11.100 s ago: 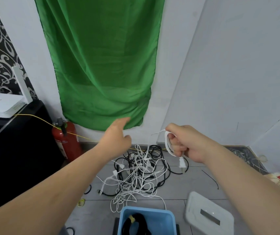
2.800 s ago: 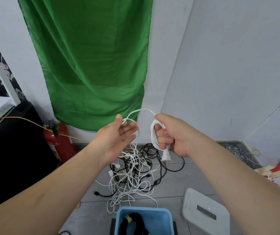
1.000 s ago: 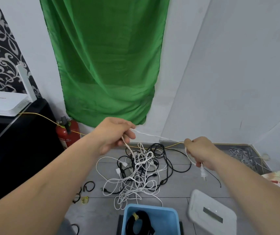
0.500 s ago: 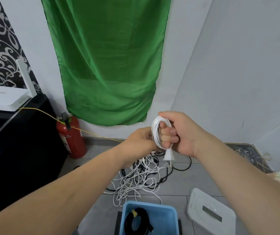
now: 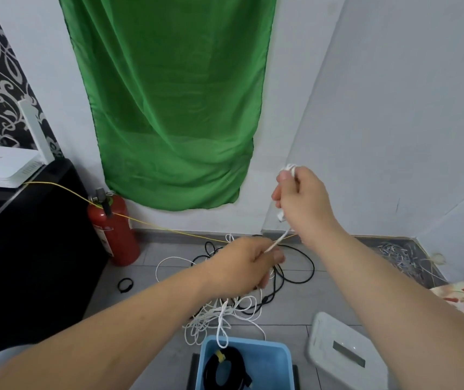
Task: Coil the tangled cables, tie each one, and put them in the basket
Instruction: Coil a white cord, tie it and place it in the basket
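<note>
Right hand (image 5: 299, 199) grips coiled white cable (image 5: 277, 243); left hand (image 5: 249, 264) pinches its taut strand above floor tangle (image 5: 225, 311), behind blue basket (image 5: 278, 361).

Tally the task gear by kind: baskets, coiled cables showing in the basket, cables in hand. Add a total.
Baskets: 1, the blue basket
Coiled cables showing in it: 1, the black cable
Cables in hand: 1, the white cable, held by the left hand and right hand
Total: 3
</note>
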A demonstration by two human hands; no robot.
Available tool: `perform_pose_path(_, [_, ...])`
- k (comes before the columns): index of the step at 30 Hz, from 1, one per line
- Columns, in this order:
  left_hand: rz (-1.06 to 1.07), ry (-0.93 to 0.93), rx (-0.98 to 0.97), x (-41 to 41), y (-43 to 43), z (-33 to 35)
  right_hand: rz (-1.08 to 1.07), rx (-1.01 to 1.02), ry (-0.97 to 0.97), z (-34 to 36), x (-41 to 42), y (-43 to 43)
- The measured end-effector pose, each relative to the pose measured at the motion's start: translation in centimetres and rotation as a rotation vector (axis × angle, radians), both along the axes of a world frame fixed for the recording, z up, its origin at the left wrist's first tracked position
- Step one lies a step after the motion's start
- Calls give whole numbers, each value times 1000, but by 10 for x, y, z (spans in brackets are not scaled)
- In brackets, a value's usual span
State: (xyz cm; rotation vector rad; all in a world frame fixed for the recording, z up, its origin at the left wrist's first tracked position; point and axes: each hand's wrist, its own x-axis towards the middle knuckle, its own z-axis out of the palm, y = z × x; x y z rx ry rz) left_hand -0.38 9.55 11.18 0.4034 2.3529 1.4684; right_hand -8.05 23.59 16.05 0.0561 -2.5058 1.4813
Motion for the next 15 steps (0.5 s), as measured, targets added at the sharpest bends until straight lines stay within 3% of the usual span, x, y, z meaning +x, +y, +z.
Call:
perform_pose_path(3, [123,273,-89,-13,-20,13,116,384,-5,-9,1,7])
perform_pose_path(6, [262,421,-127,-25,-47,17,255,476,-214,-3,11,5])
perform_pose_path(8, [326,530,-155,-31,-62,20,375,387,-421,1,23,-1])
perform_pose_path(11, [310,554,-63,-36,-75,25,487,22,-658,7,33,-9])
perform_pose_path(15, [291,450,-43,-36,-77,25,573,-406,-710,20,44,-22])
